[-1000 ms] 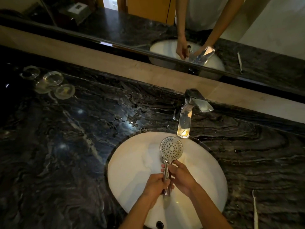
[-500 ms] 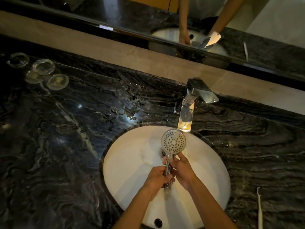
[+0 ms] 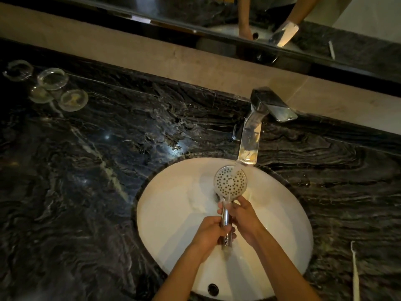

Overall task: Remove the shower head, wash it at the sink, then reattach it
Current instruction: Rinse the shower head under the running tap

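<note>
Shower head (image 3: 230, 182) over the white sink (image 3: 173, 213), face up; water from the faucet (image 3: 249, 144) now strikes its top edge, dry half a second ago. Left hand (image 3: 211, 232) wraps the lower handle, right hand (image 3: 244, 219) grips just under the head. Basin open leftward; dark table (image 3: 86, 192) bare near the rim, toothbrush (image 3: 354, 270) far right.

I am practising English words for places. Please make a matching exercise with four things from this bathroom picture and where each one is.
Things:
1. shower head
2. toothbrush
3. glass dishes
4. faucet

Places:
A. far left of the countertop
B. behind the sink, at the wall
C. over the basin, under the running water
D. on the countertop right of the sink

Pairs: 1-C, 2-D, 3-A, 4-B
</note>
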`<state>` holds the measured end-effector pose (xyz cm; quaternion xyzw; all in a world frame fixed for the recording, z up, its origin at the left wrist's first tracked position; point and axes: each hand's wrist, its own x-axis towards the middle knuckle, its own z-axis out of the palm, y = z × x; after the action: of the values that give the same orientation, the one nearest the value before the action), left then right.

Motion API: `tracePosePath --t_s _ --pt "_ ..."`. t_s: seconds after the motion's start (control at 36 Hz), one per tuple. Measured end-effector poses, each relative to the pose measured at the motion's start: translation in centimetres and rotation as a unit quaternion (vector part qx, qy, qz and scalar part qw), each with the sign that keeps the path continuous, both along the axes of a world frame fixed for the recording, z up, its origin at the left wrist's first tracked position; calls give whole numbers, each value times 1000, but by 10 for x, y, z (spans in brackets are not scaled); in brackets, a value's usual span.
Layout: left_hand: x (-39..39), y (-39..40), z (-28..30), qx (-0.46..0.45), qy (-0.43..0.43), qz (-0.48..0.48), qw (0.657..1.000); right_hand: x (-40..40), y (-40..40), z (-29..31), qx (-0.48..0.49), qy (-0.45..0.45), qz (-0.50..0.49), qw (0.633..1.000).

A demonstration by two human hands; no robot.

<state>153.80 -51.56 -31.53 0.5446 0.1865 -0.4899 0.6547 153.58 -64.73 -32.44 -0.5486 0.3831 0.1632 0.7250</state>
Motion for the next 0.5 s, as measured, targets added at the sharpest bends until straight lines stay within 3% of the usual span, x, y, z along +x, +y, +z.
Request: tracePosePath --t_s 0.5 --pt "-2 -3 -9 16 -8 -9 1000 0 -5 0 23 -28 9 999"
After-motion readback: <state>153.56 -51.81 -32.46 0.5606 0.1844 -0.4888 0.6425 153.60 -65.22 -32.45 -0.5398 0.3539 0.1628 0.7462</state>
